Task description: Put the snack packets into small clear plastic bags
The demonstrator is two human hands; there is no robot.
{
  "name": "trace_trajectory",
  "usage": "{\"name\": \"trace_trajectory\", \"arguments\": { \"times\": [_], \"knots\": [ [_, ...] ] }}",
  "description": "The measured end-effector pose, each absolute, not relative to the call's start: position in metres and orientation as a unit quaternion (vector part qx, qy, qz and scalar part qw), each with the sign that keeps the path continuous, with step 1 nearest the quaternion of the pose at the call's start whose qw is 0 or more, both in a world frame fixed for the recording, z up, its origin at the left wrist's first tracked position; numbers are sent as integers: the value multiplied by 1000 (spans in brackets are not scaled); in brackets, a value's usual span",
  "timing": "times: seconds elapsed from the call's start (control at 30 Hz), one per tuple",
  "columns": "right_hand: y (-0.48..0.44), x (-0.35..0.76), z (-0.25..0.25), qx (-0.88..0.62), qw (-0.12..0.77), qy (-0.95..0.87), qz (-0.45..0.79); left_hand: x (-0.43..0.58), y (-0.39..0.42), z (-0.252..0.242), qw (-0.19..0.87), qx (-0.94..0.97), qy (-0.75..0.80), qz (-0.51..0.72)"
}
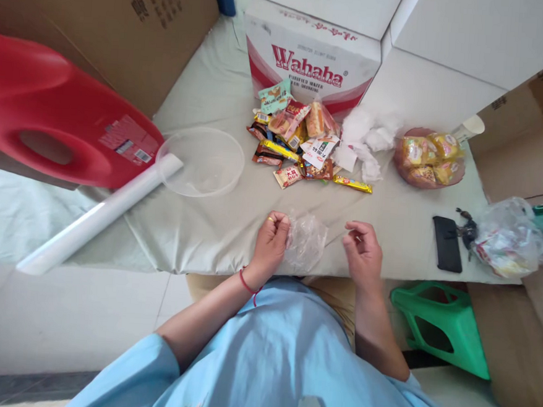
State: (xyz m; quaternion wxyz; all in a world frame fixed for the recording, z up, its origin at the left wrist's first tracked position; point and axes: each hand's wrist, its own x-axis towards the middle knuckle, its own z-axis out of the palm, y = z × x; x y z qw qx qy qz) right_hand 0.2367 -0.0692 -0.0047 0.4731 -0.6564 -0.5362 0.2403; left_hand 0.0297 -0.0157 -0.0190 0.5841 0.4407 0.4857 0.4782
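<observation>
My left hand (273, 238) pinches the edge of a clear plastic bag (305, 240) at the near side of the table. To the right of the bag, and apart from it, my right hand (363, 250) hovers with bent fingers, a gap showing between thumb and fingertips and nothing visible in it. Beyond both hands lies a pile of wrapped snacks (290, 136). Crumpled white tissue-like pieces (366, 139) rest at its right. A pinkish bowl (428, 182) holds several yellow packets (430, 154).
A round translucent container (204, 161) stands left of the snacks, touching a white roll (98, 216) and near a large red jug (64, 114). A Wahaha carton (313, 64) backs the table. Rightward lie a black phone (448, 244) and a filled plastic bag (506, 238); a green stool (444, 327) stands below.
</observation>
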Motion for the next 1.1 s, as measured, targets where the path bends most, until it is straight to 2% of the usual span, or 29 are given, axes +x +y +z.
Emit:
{"name": "trace_trajectory", "arguments": {
  "times": [0.1, 0.17, 0.33, 0.5, 0.6, 0.77, 0.97, 1.1],
  "knots": [
    [-62, 218, -7, -612, 388, -665, 179, 32, -20, -17, 592, 454, 466, 476],
    [-53, 209, -14, -600, 363, -696, 155, 32, -21, -17, 593, 454, 467, 473],
    [-37, 211, -21, -587, 423, -669, 170, 22, -15, -20, 597, 387, 522, 470],
    [-41, 215, -14, -562, 447, -664, 206, 18, -8, -20, 667, 353, 539, 374],
    [-46, 218, -14, -571, 477, -622, 243, 16, -4, -21, 635, 405, 552, 358],
    [-54, 245, -26, -658, 532, -424, 321, 3, 7, -25, 572, 424, 564, 418],
    [-69, 286, -43, -725, 513, -339, 311, -9, 16, -29, 595, 374, 564, 434],
    [-80, 304, -39, -734, 433, -486, 193, -10, 18, -28, 598, 367, 565, 435]
  ]
}}
